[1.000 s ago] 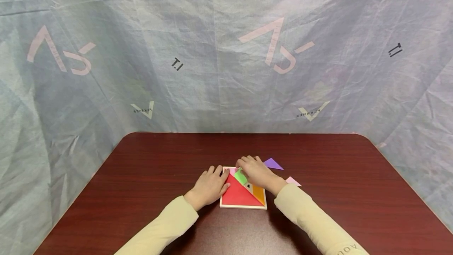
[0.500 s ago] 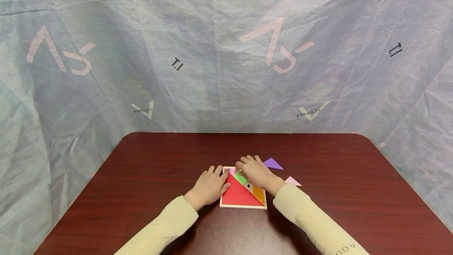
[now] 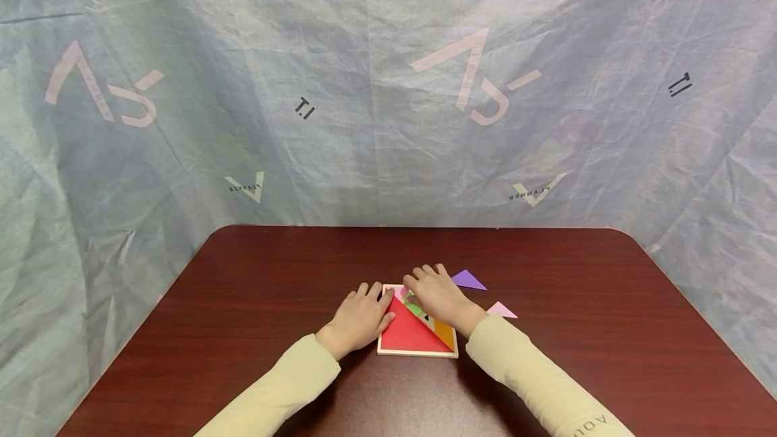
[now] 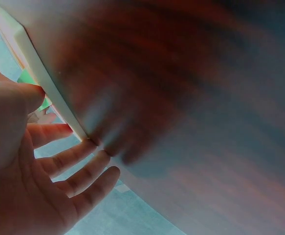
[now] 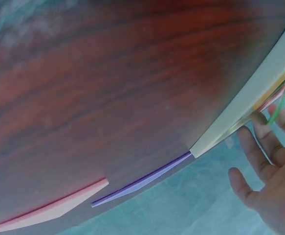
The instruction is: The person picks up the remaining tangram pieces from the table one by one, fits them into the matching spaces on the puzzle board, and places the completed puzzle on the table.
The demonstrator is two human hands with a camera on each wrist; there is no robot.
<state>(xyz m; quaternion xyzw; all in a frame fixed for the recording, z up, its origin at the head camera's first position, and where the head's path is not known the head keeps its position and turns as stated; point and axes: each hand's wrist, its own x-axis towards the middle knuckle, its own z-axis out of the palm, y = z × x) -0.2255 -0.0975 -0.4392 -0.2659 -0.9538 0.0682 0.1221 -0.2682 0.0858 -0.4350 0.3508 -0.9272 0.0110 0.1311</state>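
right hand (image 3: 438,294) is pinching the green piece (image 3: 415,307) half-tilted over the tray (image 3: 416,352) mid-surface, left hand (image 3: 359,319) flat, bracing the tray's edge. My guess: pushed in crooked, it jams or pops the red triangle (image 3: 409,334) out

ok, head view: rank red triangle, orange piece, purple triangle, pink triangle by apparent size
1. red triangle, clearly the largest.
2. purple triangle.
3. pink triangle, close to the purple one and partly cut off by the sleeve, so 2 and 3 are unsure.
4. orange piece, with only a strip showing beside the right hand.
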